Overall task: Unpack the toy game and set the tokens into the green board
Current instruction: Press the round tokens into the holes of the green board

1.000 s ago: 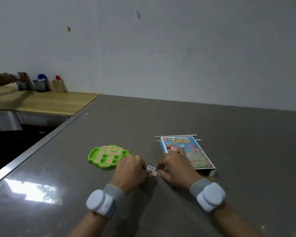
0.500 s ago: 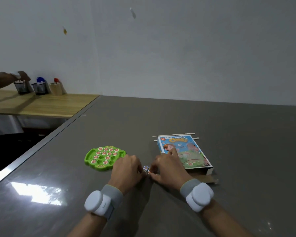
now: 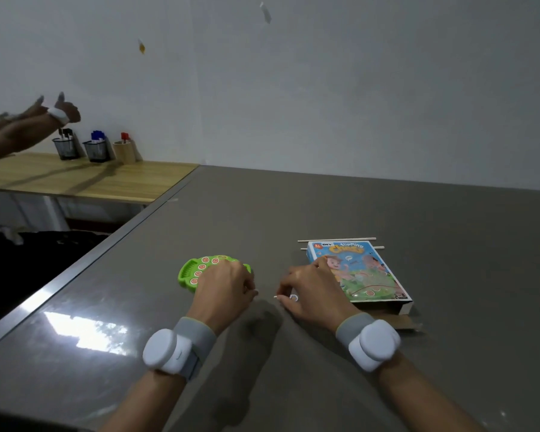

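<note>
The green board (image 3: 190, 273) lies on the grey table with several round red-and-white tokens (image 3: 205, 260) in its holes. My left hand (image 3: 223, 286) covers the board's right half with its fingers curled, and whatever is inside them is hidden. My right hand (image 3: 309, 289) rests just left of the game box (image 3: 360, 272). Its thumb and fingertips pinch a small round token (image 3: 293, 297) against the table. The box lies flat with its near flap open.
Two thin wooden sticks (image 3: 337, 240) lie behind the box. The table's metal edge (image 3: 75, 269) runs along the left. Beyond it stands a wooden desk (image 3: 91, 179) with pen cups, where another person's hands (image 3: 53, 112) are raised.
My hands have parted. The left one has gone left over the board, the right stays by the box. The loose tokens between them are gone from sight except one. The other person's hands rose.
</note>
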Available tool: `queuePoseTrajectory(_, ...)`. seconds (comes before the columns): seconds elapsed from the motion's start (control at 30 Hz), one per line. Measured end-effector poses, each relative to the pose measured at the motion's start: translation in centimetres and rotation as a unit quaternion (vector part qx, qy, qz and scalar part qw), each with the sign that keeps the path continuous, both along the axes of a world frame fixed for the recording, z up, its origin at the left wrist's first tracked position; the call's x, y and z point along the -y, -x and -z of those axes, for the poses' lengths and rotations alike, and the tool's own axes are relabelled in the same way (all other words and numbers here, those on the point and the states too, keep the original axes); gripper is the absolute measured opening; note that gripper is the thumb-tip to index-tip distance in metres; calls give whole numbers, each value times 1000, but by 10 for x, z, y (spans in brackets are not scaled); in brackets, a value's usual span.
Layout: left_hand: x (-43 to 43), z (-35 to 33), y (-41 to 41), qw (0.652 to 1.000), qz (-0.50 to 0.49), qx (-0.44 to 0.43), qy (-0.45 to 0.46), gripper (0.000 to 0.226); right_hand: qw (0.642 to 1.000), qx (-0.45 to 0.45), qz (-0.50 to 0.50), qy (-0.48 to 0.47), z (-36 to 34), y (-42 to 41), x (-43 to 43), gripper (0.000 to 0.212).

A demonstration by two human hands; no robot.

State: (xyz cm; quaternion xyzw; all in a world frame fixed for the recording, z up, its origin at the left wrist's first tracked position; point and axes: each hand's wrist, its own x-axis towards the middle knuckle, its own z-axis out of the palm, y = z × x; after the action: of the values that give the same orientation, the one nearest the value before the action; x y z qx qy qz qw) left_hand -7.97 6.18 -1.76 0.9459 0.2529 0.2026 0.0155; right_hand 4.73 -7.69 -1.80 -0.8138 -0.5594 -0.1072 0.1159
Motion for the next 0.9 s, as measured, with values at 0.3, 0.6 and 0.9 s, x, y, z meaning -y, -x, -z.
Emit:
queuePoseTrajectory(0.3,-48,-5,34,998,-62,-4,15,16,998,-10,-54,-37,8,20,-51,21)
queuePoseTrajectory(0.6,-78,4,33,997,-71,19,32,16,995,-37,-54,-73,15,15,-89,14)
queuePoseTrajectory(0.9,-101,14,21,997,-69,-24,1,18,993,-64,-57,-82,19,8,-102,13)
